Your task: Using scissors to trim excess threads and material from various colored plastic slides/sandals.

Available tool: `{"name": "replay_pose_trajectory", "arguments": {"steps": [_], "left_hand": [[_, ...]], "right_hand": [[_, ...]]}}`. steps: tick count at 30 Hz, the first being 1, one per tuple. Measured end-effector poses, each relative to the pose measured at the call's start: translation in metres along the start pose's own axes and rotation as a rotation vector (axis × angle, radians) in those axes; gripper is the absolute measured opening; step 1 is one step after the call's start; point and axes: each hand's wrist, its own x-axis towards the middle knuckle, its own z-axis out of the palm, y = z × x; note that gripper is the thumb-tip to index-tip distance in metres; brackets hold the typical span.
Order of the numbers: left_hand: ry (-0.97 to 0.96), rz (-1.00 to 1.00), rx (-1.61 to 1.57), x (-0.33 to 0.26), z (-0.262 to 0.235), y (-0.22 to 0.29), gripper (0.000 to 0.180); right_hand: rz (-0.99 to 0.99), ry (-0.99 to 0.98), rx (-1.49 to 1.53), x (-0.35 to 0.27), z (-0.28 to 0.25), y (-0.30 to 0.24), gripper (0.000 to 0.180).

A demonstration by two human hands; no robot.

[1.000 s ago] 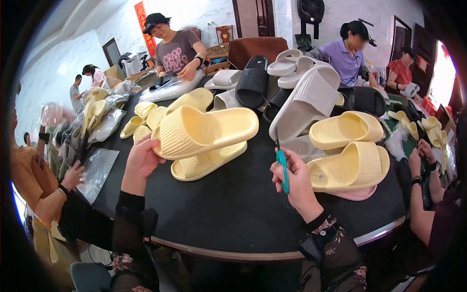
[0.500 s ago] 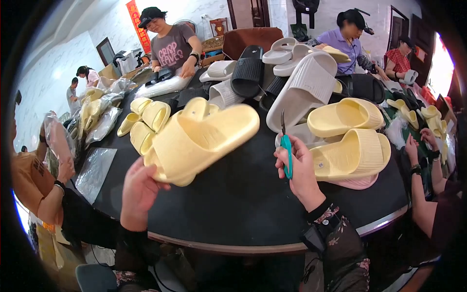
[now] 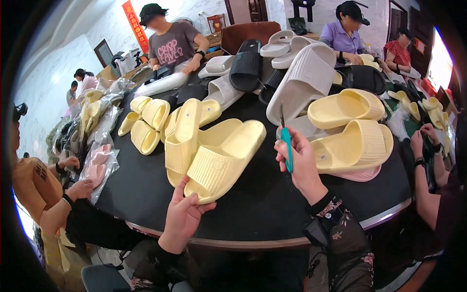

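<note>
My left hand (image 3: 184, 219) is closed on the toe end of a yellow slide sandal (image 3: 228, 158), held tilted above the black table, its heel pointing up and right. Just behind it, another yellow slide (image 3: 183, 141) lies with its heel pointing away. My right hand (image 3: 302, 163) is wrapped round small scissors (image 3: 287, 141) with teal handles, their pointed dark blades upward. To the right of that hand are two yellow slides, the lower one (image 3: 357, 148) resting over a pink slide (image 3: 362, 173).
Grey slides (image 3: 304, 80) and black slides (image 3: 245, 65) are piled at the far middle. Bagged slides (image 3: 87, 117) lie along the left. A person in orange (image 3: 41, 185) handles a bagged pink pair; other people work across the table (image 3: 258, 214) and at right.
My left hand has moved right and nearer, turning the yellow slide so its heel points more upward. The yellow slide behind it is now uncovered. My right hand has barely moved.
</note>
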Motion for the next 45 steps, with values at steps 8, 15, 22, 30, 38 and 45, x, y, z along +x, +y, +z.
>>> {"name": "replay_pose_trajectory", "arguments": {"steps": [8, 15, 22, 30, 38, 45], "left_hand": [[-0.076, -0.132, 0.282, -0.002, 0.004, -0.008, 0.068], [-0.012, -0.039, 0.962, -0.003, 0.01, 0.047, 0.03], [0.014, 0.865, 1.766, 0.053, 0.017, 0.08, 0.032], [-0.238, 0.026, 1.85, 0.078, 0.045, 0.091, 0.021], [-0.725, 0.486, 2.067, 0.092, 0.057, 0.071, 0.027], [-0.918, 0.007, 1.968, 0.099, 0.089, 0.071, 0.041]], "right_hand": [[-0.011, -0.032, -0.05, -0.003, 0.001, 0.001, 0.05], [-0.03, -0.052, -0.095, 0.0, 0.0, 0.003, 0.047], [-0.03, -0.073, -0.18, 0.0, -0.006, 0.005, 0.041], [-0.009, -0.082, -0.132, -0.001, -0.001, 0.002, 0.042], [-0.062, -0.114, -0.223, 0.003, -0.002, 0.007, 0.048], [-0.072, -0.119, -0.3, 0.003, -0.001, 0.01, 0.049]]}}
